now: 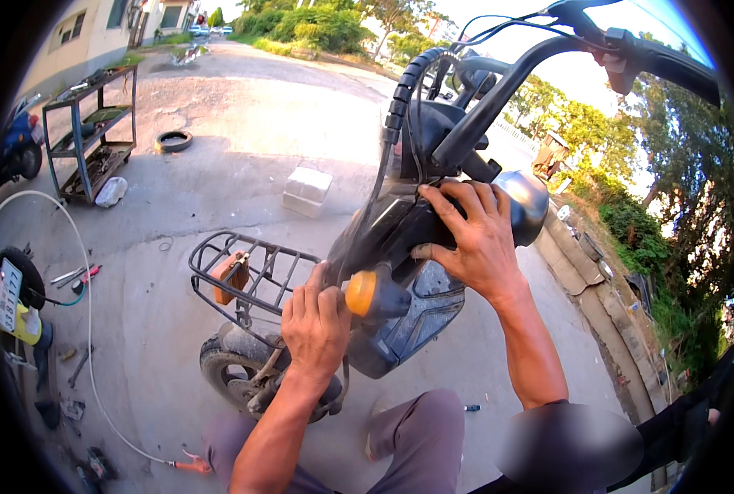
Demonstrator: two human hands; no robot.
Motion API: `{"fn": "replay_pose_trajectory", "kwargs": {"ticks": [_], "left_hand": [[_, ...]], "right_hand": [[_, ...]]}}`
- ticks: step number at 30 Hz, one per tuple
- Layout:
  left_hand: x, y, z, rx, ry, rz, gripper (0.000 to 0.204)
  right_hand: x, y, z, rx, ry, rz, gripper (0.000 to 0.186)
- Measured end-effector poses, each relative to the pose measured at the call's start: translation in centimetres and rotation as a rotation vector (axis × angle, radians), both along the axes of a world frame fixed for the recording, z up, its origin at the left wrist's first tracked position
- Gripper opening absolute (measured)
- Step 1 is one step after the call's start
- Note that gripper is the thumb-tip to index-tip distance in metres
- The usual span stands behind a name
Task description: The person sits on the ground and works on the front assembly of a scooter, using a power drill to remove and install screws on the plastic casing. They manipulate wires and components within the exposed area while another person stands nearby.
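A black scooter (367, 222) stands in front of me with its handlebar (540, 62) at the upper right. My right hand (474, 239) is on the black front panel (404, 235) below the handlebar, fingers bent over its upper part and thumb lower down. The round headlight (527, 206) is just to the right of that hand. At the panel's lower left edge, my left hand (313, 325) has its fingers curled against it, the fingertips partly hidden. Beside the left hand an orange turn signal (363, 294) sticks out. Cables (383, 165) run down from the handlebar.
A wire rack (252, 259) and front wheel (227, 362) are low on the scooter. A white hose (87, 305) crosses the ground at left, near tools (79, 276). Farther off are a metal shelf cart (91, 136), a tyre (174, 142) and a pale block (308, 191). Another person's dark sleeve (680, 436) shows lower right.
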State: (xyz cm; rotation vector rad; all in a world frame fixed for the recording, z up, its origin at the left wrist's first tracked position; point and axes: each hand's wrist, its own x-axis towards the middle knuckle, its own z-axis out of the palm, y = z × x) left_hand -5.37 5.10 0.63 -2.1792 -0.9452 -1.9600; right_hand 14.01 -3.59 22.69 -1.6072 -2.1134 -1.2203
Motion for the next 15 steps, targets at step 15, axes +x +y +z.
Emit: {"fn": "replay_pose_trajectory", "kwargs": {"ticks": [15], "left_hand": [[-3.1,0.2,0.9,-0.209,-0.152,-0.323,0.037]], "right_hand": [[0.3,0.8,-3.0,0.065,0.035,-0.096,0.094]]}}
